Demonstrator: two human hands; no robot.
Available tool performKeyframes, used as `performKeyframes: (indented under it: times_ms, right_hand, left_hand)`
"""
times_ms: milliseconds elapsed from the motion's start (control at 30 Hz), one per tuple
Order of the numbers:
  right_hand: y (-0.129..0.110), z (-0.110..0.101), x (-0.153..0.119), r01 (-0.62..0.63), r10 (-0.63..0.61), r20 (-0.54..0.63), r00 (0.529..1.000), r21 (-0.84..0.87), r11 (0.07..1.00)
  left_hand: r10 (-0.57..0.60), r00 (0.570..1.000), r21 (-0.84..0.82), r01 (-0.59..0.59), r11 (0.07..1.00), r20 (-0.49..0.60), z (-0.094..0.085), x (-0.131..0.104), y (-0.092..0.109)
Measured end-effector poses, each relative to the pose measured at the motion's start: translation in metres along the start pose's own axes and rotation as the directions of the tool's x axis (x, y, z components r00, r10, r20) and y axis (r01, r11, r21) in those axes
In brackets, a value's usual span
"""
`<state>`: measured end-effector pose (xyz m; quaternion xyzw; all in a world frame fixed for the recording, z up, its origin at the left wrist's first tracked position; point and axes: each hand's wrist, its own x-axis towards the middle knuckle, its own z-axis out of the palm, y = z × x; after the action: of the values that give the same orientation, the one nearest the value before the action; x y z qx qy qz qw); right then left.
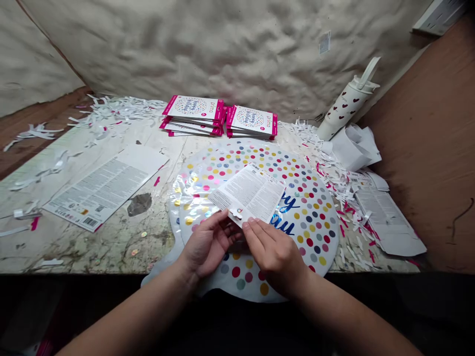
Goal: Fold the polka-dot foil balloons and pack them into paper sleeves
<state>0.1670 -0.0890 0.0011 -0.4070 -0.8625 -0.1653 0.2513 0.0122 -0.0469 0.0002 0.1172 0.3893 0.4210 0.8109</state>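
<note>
A white printed card [253, 192] with small text and a hanging hole is held above a large polka-dot foil balloon [315, 217], which lies flat at the table's front edge. My left hand [210, 242] grips the card's near left corner, thumb on top and the other fingers curled beneath. The fingers of my right hand [276, 254] press together on the card's near edge, its thumb hidden. Blue lettering on the balloon shows partly from behind the card.
Two stacks of pink-edged packets [195, 109] [252, 121] stand at the back. A flat printed sheet [107, 188] lies left. Paper shreds [118, 111], a tilted heart-patterned tumbler [345, 106], crumpled paper [354, 146] and another card [389, 220] surround the work area.
</note>
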Motion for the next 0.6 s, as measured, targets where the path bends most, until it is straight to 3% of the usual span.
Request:
performKeyframes:
  times_ms: [167, 267, 333, 400, 500, 567, 600]
  right_hand:
    - [0.010, -0.007, 0.004, -0.188, 0.159, 0.108, 0.981, 0.368, 0.910]
    - [0.014, -0.009, 0.007, -0.295, 0.234, 0.186, 0.954, 0.456, 0.840]
    - [0.016, -0.008, 0.009, -0.326, 0.279, 0.167, 0.946, 0.478, 0.816]
    - [0.016, -0.004, 0.012, -0.277, 0.272, 0.084, 0.959, 0.491, 0.826]
    - [0.011, 0.004, 0.019, -0.119, 0.139, -0.009, 0.990, 0.464, 0.878]
    - [0.006, 0.008, 0.023, -0.112, 0.143, -0.029, 0.989, 0.475, 0.873]
    - [0.006, 0.008, 0.023, -0.159, 0.201, -0.029, 0.979, 0.508, 0.847]
  left_hand:
    - [0.063, 0.997, 0.123, -0.069, 0.990, 0.053, -0.007, 0.002, 0.001]
    - [0.021, 0.992, 0.146, -0.039, 0.989, 0.125, -0.009, 0.000, 0.002]
    - [0.061, 0.992, 0.222, -0.085, 0.971, 0.115, -0.007, -0.002, 0.003]
    - [0.140, 0.987, 0.346, -0.161, 0.924, 0.084, -0.004, -0.005, 0.003]
    - [0.205, 0.975, 0.443, -0.220, 0.869, 0.082, -0.001, -0.009, 0.000]
    - [0.238, 0.967, 0.459, -0.251, 0.852, 0.088, 0.001, -0.009, -0.002]
    - [0.254, 0.964, 0.463, -0.263, 0.846, 0.084, 0.001, -0.008, -0.003]
